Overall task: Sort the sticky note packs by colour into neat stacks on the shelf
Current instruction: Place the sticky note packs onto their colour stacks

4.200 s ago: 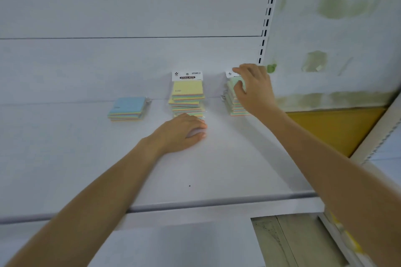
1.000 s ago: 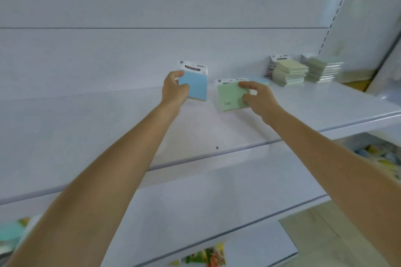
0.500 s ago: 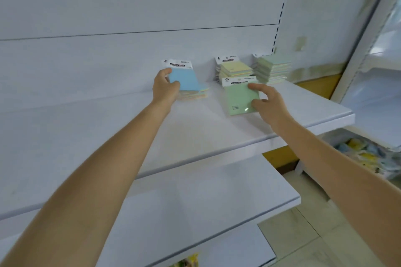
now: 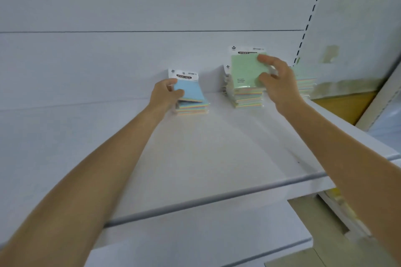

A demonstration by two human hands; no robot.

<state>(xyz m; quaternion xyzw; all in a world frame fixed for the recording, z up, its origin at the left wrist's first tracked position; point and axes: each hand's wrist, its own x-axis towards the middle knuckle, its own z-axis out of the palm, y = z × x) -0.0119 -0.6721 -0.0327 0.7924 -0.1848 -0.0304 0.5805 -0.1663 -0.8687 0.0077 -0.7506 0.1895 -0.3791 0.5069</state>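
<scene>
Hands: left hand (image 4: 166, 94) is pinching blue pack (image 4: 192, 92); right hand (image 4: 278, 81) is gripping green pack (image 4: 245, 71).
Risk: green pack is hovering over middle stack (image 4: 247, 99), possibly inviting a mis-sort.

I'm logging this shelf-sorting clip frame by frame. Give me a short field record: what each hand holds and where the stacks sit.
left hand: holds blue pack, tilted over the left stack
right hand: holds green pack, upright before the middle stack
right stack: partly hidden behind the right hand
shelf: white, bears all three stacks
held packs touching stacks: cannot tell
</scene>
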